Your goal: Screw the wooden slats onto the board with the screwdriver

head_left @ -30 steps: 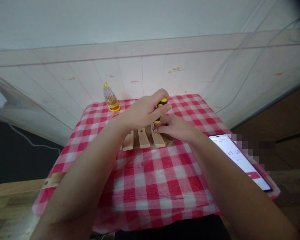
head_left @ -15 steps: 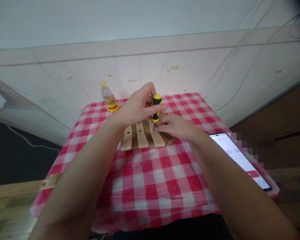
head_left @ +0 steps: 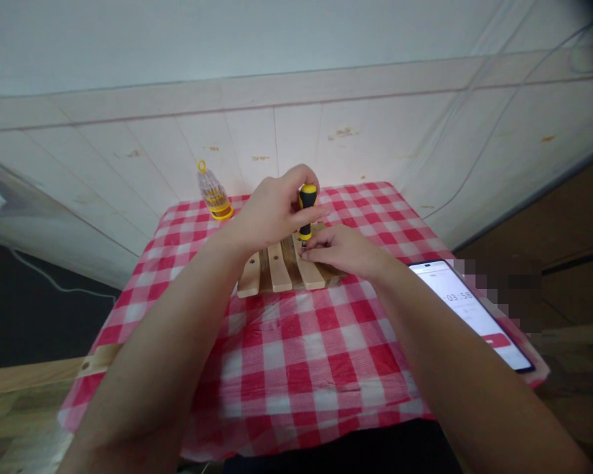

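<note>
Screwdriver held upright, wrapped by L grip, prob. to keep bit straight; R grip set at slat, closure can't be told.

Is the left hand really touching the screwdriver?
Touching. The head view shows the left hand with its thumb across the screwdriver and index finger curled behind it.
</note>
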Motion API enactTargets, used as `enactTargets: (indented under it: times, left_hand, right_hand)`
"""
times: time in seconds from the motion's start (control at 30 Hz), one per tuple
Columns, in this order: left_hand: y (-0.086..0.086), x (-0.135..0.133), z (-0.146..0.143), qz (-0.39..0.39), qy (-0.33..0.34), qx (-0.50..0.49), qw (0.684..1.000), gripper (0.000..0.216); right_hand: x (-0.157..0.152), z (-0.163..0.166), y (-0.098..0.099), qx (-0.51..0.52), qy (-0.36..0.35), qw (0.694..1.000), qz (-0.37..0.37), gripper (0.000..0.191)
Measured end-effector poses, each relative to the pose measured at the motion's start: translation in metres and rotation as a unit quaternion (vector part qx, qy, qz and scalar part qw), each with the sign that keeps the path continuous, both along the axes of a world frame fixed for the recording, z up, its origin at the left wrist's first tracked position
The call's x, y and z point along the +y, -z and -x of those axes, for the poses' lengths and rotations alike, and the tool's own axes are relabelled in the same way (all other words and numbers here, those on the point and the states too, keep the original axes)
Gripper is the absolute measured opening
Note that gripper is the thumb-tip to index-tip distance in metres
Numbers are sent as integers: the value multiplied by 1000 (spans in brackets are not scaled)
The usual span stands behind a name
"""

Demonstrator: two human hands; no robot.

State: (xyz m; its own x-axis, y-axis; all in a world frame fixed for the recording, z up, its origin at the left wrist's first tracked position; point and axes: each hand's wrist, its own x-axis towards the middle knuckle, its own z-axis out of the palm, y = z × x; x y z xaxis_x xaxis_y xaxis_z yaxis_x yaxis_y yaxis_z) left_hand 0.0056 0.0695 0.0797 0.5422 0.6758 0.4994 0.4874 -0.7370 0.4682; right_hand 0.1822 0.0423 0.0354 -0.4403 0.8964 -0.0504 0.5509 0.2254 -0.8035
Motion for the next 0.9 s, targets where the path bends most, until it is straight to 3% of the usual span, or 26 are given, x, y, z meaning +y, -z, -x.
enactTargets:
  times: [0.23, 0.47, 0.9]
  left_hand:
    - [-15, -8, 7, 58, 57, 28, 996, 15]
    - [-19, -8, 11, 136, 121, 37, 983, 15]
    - [-24, -11, 6, -37, -53, 94, 994, 19]
  right_hand:
    - [1, -3, 0, -4, -21, 1000, -16, 19]
    - [1, -2, -1, -30, -10, 999, -14, 17]
    - [3, -4, 4, -25, -21, 999, -5, 20]
